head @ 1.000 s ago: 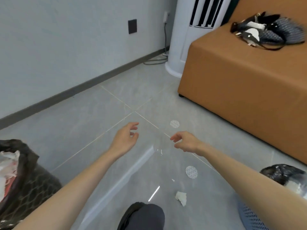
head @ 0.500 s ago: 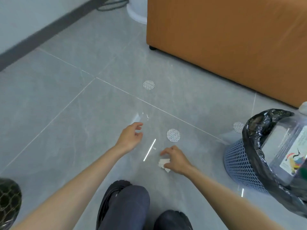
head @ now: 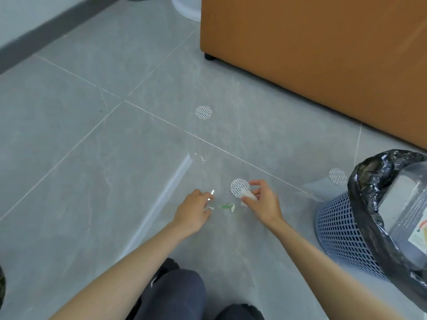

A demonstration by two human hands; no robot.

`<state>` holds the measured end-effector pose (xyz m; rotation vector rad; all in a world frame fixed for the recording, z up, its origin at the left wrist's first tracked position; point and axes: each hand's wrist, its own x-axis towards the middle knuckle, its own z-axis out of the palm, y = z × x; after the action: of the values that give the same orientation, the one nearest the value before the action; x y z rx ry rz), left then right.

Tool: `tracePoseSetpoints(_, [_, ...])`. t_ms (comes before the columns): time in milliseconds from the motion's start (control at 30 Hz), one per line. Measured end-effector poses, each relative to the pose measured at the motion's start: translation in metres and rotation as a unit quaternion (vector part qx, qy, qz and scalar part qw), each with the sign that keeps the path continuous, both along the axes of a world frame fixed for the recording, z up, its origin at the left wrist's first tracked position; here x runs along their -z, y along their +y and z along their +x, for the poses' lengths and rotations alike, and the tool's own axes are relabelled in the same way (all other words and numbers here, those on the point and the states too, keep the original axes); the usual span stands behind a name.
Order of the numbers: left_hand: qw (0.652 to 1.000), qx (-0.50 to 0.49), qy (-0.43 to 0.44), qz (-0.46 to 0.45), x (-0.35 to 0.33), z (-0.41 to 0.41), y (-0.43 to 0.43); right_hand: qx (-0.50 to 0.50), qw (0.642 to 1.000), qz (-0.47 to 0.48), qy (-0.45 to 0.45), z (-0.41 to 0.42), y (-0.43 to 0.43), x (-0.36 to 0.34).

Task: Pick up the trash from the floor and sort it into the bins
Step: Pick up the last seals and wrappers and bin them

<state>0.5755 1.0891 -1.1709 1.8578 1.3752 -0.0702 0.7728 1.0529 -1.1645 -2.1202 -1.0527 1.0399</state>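
We see a blue mesh bin (head: 342, 229) lined in black standing on the floor (head: 92, 181) at right. The fingers (head: 203, 197) of our left hand (head: 193, 213) curl low, whether on anything we cannot tell. Those of our right hand (head: 263, 202) pinch a white paper scrap (head: 248, 195) near the floor, with a green scrap (head: 227, 206) lying between the hands.

The right hand (head: 265, 203) has lifted the white paper scrap (head: 248, 195). The left hand (head: 194, 212) has come down beside a green scrap (head: 225, 206).

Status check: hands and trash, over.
Right hand pinches crumpled paper. Left hand at small white scrap, grip unclear. Green scrap on floor between hands. Blue bin to the right, nothing blocking.
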Motion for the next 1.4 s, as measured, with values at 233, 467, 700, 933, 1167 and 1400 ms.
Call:
tracePoseSetpoints(233, [0.998,0.043,0.039,0.015,0.013,0.008,0.003,-0.092,0.992,-0.072,-0.051,0.004,0.033,0.023])
tracePoseSetpoints(467, [0.993,0.069,0.064,0.072,0.018,0.013,-0.003,-0.091,0.983,-0.056,-0.151,0.003,0.037,0.039])
tracePoseSetpoints(700, [0.992,0.072,0.066,0.077,0.026,0.011,-0.004,-0.021,0.999,-0.024,-0.044,0.007,0.018,0.029])
tracePoseSetpoints(933, [0.991,0.094,0.022,0.094,0.026,0.022,-0.003,0.061,0.997,0.006,0.043,0.025,-0.024,0.006])
tracePoseSetpoints(1167, [0.993,0.108,-0.040,0.035,0.021,0.056,-0.005,0.089,0.992,-0.030,0.086,0.044,-0.089,-0.009])
tracePoseSetpoints(1400, [0.994,0.092,-0.016,0.051,0.025,0.065,-0.008,0.063,0.987,-0.141,-0.040,0.065,-0.170,-0.018])
